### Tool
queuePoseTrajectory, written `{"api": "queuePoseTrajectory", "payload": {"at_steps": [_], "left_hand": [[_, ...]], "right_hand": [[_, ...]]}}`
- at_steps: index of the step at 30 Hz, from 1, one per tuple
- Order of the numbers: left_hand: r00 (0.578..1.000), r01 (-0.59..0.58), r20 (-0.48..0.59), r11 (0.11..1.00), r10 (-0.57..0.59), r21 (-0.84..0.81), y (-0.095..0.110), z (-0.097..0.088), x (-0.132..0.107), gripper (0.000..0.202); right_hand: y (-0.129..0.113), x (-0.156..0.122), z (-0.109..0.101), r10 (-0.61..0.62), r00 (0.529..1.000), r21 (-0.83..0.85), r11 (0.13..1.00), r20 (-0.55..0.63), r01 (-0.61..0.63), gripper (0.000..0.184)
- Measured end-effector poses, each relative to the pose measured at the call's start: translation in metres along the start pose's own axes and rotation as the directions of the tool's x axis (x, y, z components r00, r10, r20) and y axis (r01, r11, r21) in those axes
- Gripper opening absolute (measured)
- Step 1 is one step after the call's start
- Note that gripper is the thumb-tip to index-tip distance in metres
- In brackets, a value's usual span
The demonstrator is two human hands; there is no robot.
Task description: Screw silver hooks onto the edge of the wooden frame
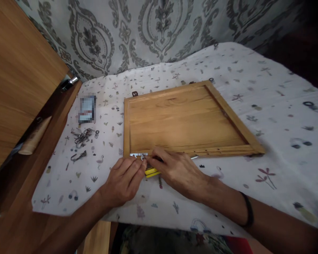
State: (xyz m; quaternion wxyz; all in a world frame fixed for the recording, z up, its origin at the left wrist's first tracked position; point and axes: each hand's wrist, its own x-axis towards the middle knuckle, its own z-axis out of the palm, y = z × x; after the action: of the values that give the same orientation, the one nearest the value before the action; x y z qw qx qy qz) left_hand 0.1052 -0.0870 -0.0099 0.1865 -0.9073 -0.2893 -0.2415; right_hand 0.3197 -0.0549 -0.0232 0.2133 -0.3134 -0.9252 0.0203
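Note:
A wooden framed panel (175,120) lies flat on a patterned white cloth. On its near left corner sits a small silver hinge (139,155). My left hand (123,181), fingers curled together, presses against the hinge and the panel's near edge. From the other side my right hand (176,171) brings its thumb and fingers together at the hinge in a pinch; whatever is between the tips is hidden. Under the right hand runs a tool, apparently a screwdriver, with a yellow and black handle (151,172) and a thin metal shaft (194,157) showing to the right.
Left of the panel, a pile of small metal parts (82,137) lies on the cloth (148,208), below a blurred-out rectangular object (87,109). A beige tube (35,135) rests beside a wooden cabinet (21,70). Patterned curtain fabric (127,31) hangs behind.

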Motion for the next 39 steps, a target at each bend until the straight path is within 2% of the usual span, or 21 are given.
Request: {"api": "queuePoseTrajectory", "payload": {"at_steps": [3,5,7,8,10,11,13,16,18,21,23,25,30,39], "left_hand": [[1.000,-0.004,-0.012,1.000,0.004,0.006,0.000,0.001,0.000,0.016],[1.000,-0.004,-0.025,1.000,0.004,0.011,0.001,0.001,0.001,0.015],[0.999,-0.001,-0.037,1.000,0.001,0.014,0.001,0.000,0.002,0.014],[0.999,-0.001,-0.046,1.000,0.002,0.017,0.001,0.000,0.003,0.014],[0.998,-0.004,-0.059,0.999,0.006,0.034,0.000,-0.002,0.004,0.012],[0.998,-0.004,-0.062,0.999,0.006,0.044,0.000,-0.002,0.005,0.012],[0.998,0.001,-0.064,0.999,0.002,0.050,0.000,-0.002,0.005,0.011],[0.998,0.009,-0.066,0.999,-0.007,0.037,0.001,-0.002,0.005,0.010],[0.998,0.010,-0.068,0.999,-0.007,0.042,0.001,-0.001,0.004,0.009],[0.998,0.011,-0.066,0.999,-0.007,0.050,0.002,-0.001,0.003,0.009],[0.998,0.016,-0.066,0.999,-0.012,0.050,0.002,0.000,0.002,0.010],[0.998,0.022,-0.067,0.998,-0.019,0.051,0.002,0.000,0.002,0.011],[0.997,0.039,-0.066,0.999,-0.036,0.036,0.003,0.002,0.000,0.012],[0.996,0.054,-0.074,0.998,-0.051,0.040,0.004,0.005,-0.001,0.012]], "right_hand": [[0.003,0.001,-0.007,0.042,0.998,0.116,0.992,0.035,-0.046,0.026],[0.006,0.002,-0.017,0.115,0.993,0.285,0.953,-0.015,-0.106,0.027],[0.007,0.007,-0.033,0.260,0.961,0.499,0.847,-0.092,-0.182,0.021],[0.007,0.011,-0.041,0.360,0.925,0.604,0.766,-0.119,-0.221,0.018],[0.006,0.022,-0.057,0.497,0.862,0.739,0.616,-0.097,-0.272,0.030],[0.005,0.029,-0.063,0.536,0.838,0.807,0.537,-0.100,-0.247,0.032],[0.003,0.043,-0.070,0.538,0.836,0.906,0.401,-0.111,-0.138,0.035],[0.001,0.064,-0.066,0.523,0.842,0.951,0.307,-0.132,-0.042,0.027],[0.000,0.072,-0.059,0.490,0.852,0.932,0.361,-0.183,-0.007,0.024],[0.002,0.075,-0.048,0.462,0.858,0.876,0.482,-0.225,-0.029,0.021],[0.003,0.072,-0.044,0.456,0.858,0.861,0.508,-0.235,-0.034,0.019],[0.002,0.067,-0.043,0.443,0.857,0.846,0.532,-0.262,-0.017,0.018],[-0.003,0.060,-0.047,0.340,0.855,0.716,0.696,-0.391,0.050,0.017],[-0.005,0.058,-0.046,0.311,0.853,0.684,0.726,-0.420,0.073,0.009]]}}
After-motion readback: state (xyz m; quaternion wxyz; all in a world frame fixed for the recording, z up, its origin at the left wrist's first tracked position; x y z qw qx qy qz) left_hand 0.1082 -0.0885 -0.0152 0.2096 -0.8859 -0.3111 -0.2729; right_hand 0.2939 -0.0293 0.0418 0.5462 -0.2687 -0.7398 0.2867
